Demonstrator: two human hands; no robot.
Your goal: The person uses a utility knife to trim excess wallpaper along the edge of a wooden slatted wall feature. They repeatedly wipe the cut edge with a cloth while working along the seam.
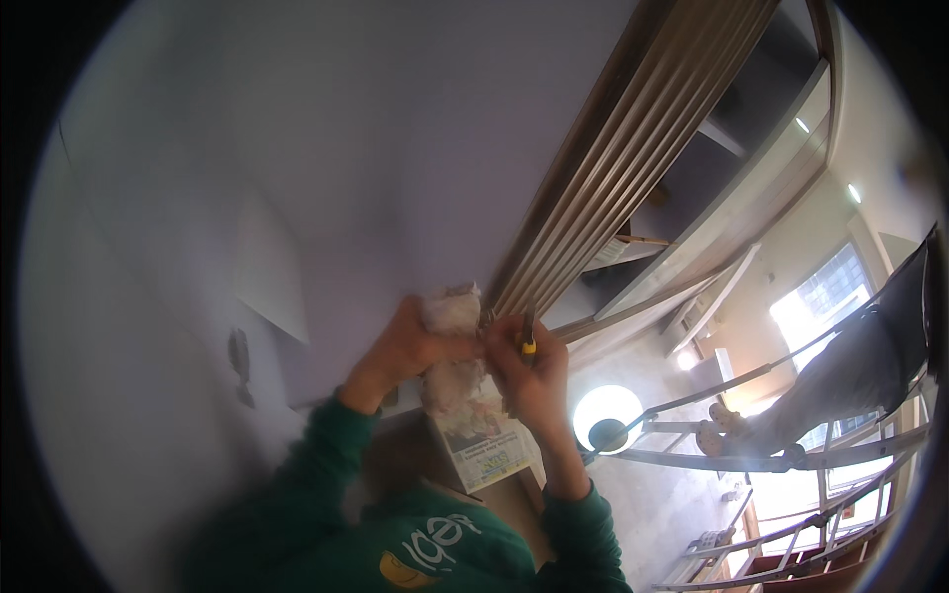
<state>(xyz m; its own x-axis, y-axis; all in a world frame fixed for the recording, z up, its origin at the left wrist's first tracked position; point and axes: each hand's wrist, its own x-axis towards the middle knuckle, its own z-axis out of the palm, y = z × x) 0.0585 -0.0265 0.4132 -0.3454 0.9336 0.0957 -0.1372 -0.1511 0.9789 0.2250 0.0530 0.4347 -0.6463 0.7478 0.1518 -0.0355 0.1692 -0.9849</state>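
My left hand (397, 341) is closed around a crumpled whitish wad (452, 309), which looks like cloth or wadding. More of the same pale material (453, 383) hangs below my fingers. Close beside it, my right hand (537, 383) grips a slim dark tool with a yellow band (528, 344), its tip pointing up; its exact kind is unclear. Both hands meet at the lower end of a brown fluted panel (633, 138). What the right fingertips touch there is hard to make out.
Beneath my hands lies a printed paper (481, 447). A pale wall (326, 128) fills the left side. To the right, another person's trousered leg (840, 381) is on a ladder (771, 459), near a bright round lamp (606, 413). Open shelving (732, 133) runs beyond the panel.
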